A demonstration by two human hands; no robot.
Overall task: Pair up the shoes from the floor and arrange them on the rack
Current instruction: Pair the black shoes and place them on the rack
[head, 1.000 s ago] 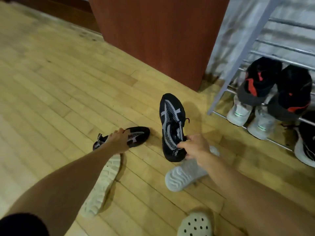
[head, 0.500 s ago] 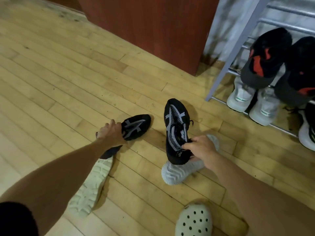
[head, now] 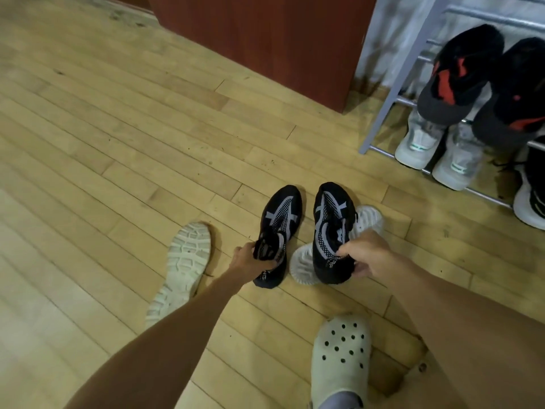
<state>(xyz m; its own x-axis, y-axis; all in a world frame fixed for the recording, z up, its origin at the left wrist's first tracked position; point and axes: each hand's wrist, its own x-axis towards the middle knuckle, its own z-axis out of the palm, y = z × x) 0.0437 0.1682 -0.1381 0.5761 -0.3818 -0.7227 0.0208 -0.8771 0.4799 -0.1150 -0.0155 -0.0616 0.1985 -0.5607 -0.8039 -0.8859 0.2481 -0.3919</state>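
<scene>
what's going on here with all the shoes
A person is pairing shoes. The left hand grips one black sneaker by its collar and the right hand grips its match, side by side, toes pointing away. Two pale shoes lie sole-up on the wooden floor near them. The rack at right already holds other shoes.

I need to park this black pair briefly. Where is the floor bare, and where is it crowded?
Bare: the boards between the cabinet, the rack leg and the black shoes' toes; also everything left of the overturned pale shoe. Crowded: under the right hand, where a white shoe lies, with the clog nearer the person.
</scene>
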